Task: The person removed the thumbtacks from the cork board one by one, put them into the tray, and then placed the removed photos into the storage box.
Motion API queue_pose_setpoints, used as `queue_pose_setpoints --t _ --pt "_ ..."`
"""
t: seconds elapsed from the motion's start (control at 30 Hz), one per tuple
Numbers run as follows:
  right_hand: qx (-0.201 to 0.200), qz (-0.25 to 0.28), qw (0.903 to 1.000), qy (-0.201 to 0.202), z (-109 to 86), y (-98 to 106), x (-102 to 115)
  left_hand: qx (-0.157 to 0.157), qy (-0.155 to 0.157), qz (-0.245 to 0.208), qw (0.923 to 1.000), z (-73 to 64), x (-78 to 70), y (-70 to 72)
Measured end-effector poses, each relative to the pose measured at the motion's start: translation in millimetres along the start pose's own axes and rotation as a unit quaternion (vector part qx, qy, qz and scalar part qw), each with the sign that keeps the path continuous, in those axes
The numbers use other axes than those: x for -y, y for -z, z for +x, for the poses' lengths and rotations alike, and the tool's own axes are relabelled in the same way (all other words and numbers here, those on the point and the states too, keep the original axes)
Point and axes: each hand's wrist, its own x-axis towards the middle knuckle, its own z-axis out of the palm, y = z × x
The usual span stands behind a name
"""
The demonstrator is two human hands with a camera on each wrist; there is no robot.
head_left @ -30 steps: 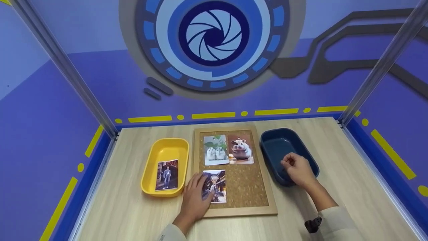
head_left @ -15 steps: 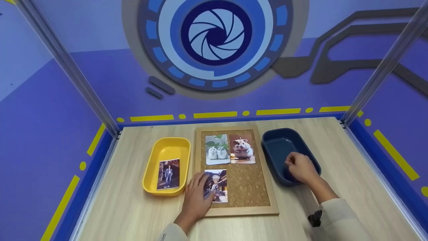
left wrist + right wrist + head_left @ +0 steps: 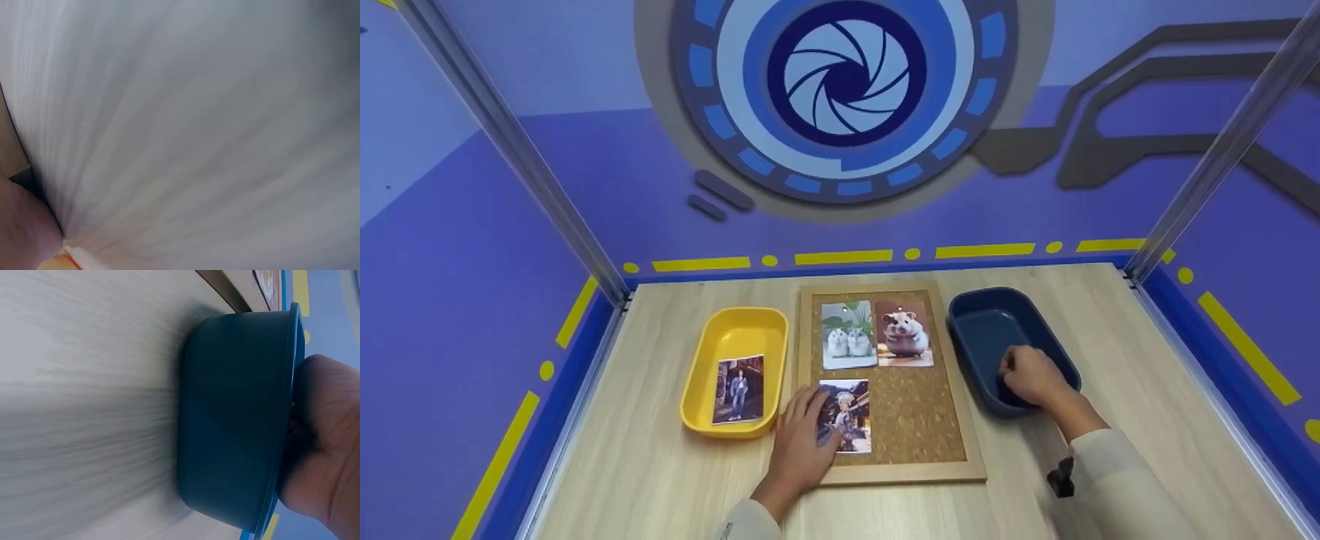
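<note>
Pale tabletop — one photo lies partly under the left hand.

Left fingers lie extended; right fingers curled, grip unclear.

The cork looks rough, its wooden frame smooth; the photos are paper; the trays, smooth plastic

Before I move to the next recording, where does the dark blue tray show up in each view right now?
Head: right of centre, just right of the framed corkboard, with the right hand over the near part of the dark blue tray.
Left wrist: not in it.
Right wrist: right of centre, its outer wall facing the camera.
Shared landmark, head and right wrist: the right hand at its opening.
</note>
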Motion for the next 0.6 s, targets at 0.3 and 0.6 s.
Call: queue_pose_setpoints --t 0.3,0.6 --pt "0.044 -0.019 0.9988 -0.007 5.0 -0.7 -1.4 -0.004 -0.001 0.004 1.0000 0.0 0.8 0.0" --pt "0.061 -0.020 0.9979 -0.010 8.1 0.2 -0.2 -0.003 0.001 0.003 1.0000 0.0 0.0 -0.3"
